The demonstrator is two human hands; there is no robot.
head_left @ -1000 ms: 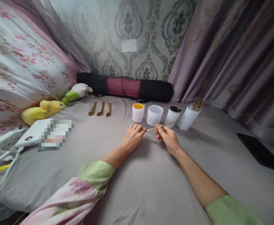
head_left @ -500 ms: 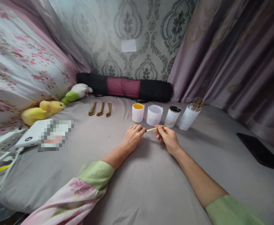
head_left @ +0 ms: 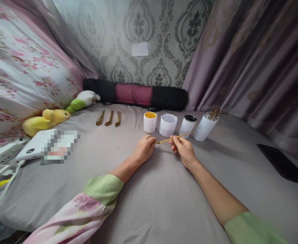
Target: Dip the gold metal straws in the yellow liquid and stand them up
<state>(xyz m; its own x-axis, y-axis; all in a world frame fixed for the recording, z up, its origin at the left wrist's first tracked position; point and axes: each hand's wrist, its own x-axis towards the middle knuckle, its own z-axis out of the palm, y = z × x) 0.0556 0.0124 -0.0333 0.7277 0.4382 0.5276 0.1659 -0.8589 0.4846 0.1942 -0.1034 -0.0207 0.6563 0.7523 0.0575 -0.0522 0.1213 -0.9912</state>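
Observation:
Between my two hands a thin bamboo stick [head_left: 163, 140] lies nearly level, its narrow tip pointing right toward the jars. My right hand [head_left: 183, 149] pinches it around the middle with thumb and fingertips. Curled fingers of my left hand [head_left: 146, 147] are at its thicker left end, which looks dark at the tip. Just beyond the hands stand a white-wrapped jar with a yellow inside [head_left: 150, 124], a wide white jar [head_left: 167, 127], a white-wrapped jar with a black rim [head_left: 187, 127], and a taller white jar [head_left: 203, 128] holding several sticks [head_left: 216, 113].
Three small bundles of bent sticks [head_left: 109, 118] lie on the grey sheet [head_left: 149, 203]. At left are a yellow plush toy [head_left: 42, 122], a white and green plush toy [head_left: 84, 101], a white power bank [head_left: 34, 145] and a power strip [head_left: 5, 154]. A black tablet-like slab [head_left: 286, 164] lies at right.
The bamboo stick has turned slightly and shifted right, and more of its thicker end shows beside my left fingers. My left hand has rolled a little; the jars stay put.

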